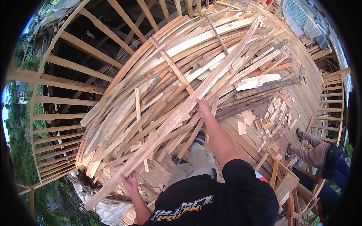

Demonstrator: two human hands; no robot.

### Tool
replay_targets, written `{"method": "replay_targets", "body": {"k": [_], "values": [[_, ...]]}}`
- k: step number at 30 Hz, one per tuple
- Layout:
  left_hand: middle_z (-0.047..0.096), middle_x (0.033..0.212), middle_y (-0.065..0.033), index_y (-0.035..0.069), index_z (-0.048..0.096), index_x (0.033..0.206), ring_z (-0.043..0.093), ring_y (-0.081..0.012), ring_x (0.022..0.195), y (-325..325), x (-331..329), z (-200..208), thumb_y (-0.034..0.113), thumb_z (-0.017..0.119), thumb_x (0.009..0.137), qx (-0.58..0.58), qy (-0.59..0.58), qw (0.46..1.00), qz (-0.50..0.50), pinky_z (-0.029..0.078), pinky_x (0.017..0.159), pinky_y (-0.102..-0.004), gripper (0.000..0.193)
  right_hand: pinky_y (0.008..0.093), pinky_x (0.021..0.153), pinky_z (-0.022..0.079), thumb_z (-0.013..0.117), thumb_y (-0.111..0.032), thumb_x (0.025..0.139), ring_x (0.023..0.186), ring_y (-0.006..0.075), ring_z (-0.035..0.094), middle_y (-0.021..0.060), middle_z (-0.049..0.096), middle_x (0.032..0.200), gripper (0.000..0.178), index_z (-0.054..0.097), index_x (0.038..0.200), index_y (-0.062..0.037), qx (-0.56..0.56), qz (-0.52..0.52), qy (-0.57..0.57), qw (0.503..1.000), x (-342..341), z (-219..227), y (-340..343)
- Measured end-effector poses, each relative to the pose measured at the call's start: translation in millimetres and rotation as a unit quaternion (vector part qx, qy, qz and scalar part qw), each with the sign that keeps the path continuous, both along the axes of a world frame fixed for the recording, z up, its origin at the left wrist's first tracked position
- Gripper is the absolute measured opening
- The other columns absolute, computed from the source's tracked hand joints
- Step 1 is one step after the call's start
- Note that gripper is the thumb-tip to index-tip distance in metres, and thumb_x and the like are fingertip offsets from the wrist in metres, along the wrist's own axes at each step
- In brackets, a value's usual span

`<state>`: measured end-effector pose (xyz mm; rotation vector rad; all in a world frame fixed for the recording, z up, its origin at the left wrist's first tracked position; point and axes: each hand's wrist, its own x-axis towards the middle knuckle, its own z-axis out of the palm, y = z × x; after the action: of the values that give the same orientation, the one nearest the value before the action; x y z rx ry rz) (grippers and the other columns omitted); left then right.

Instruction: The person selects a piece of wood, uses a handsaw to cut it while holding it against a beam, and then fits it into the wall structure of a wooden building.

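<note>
A long, flat wooden plank [158, 132] stretches diagonally across my front, from low on the left to the far upper right. My right hand [203, 108] grips its edge near the middle, arm stretched forward. Closer to the near end, my left hand [130, 183] holds the same plank from its lower edge, the fingers partly hidden by the wood. Beneath and beyond the plank lies a big pile of loose boards and strips [145, 94], many roughly parallel to it. A narrow batten [175, 71] crosses the pile just beyond my right hand.
Wood offcuts [275, 113] litter the board floor [233, 145] to the right, near round poles [264, 90]. Open joists [81, 64] with gaps between them border the left. Another person [315, 152] stands at the right. A wooden frame [284, 180] stands close by.
</note>
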<state>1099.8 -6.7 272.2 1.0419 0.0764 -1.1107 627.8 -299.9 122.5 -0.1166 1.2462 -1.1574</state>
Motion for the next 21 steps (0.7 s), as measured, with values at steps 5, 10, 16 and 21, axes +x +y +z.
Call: {"method": "replay_targets", "body": {"k": [5, 10, 16, 21], "values": [[0.050, 0.135, -0.0123, 0.005, 0.046, 0.131, 0.047, -0.0265, 0.124, -51.9, -25.1, 21.1, 0.032, 0.060, 0.093, -0.019, -0.023, 1.000, 0.007, 0.037, 0.106, -0.0431, 0.049, 0.0363, 0.076, 0.054, 0.054, -0.019, 0.095, 0.085, 0.0191, 0.064, 0.0052, 0.064, 0.095, 0.013, 0.056, 0.102, -0.0085, -0.022, 0.000, 0.015, 1.000, -15.0, 9.8, -62.8], [0.053, 0.130, -0.0118, 0.005, 0.049, 0.127, 0.049, -0.0265, 0.121, -114.4, -35.7, 29.7, 0.029, 0.061, 0.092, -0.021, -0.037, 0.999, 0.006, 0.040, 0.104, -0.0411, 0.044, 0.0318, 0.073, 0.054, 0.055, -0.016, 0.093, 0.082, 0.0178, 0.064, 0.0057, 0.064, 0.094, 0.029, 0.053, 0.119, -0.0026, -0.038, 0.089, 0.070, 0.993, -15.4, 17.6, -114.9], [0.060, 0.117, -0.0112, 0.004, 0.055, 0.115, 0.055, -0.0268, 0.112, -175.6, -17.1, -12.8, 0.022, 0.065, 0.090, 0.020, -0.006, 0.998, 0.054, 0.044, 0.101, -0.0435, 0.032, 0.0259, 0.067, 0.050, 0.060, -0.017, 0.089, 0.077, 0.0117, 0.060, 0.0045, 0.064, 0.096, 0.046, 0.048, 0.130, -0.0001, -0.089, 0.204, 0.182, 0.958, -14.1, -8.8, -65.5], [0.061, 0.109, -0.0118, 0.002, 0.057, 0.108, 0.058, -0.0275, 0.104, -230.0, 19.0, -43.7, 0.022, 0.066, 0.089, 0.072, 0.036, 0.997, 0.022, 0.048, 0.097, -0.0439, 0.029, 0.0337, 0.080, 0.051, 0.063, -0.020, 0.085, 0.089, 0.0254, 0.066, 0.0155, 0.069, 0.098, 0.033, 0.063, 0.110, 0.0021, 0.069, 0.260, 0.248, 0.930, -32.9, -101.5, 102.5]]}}
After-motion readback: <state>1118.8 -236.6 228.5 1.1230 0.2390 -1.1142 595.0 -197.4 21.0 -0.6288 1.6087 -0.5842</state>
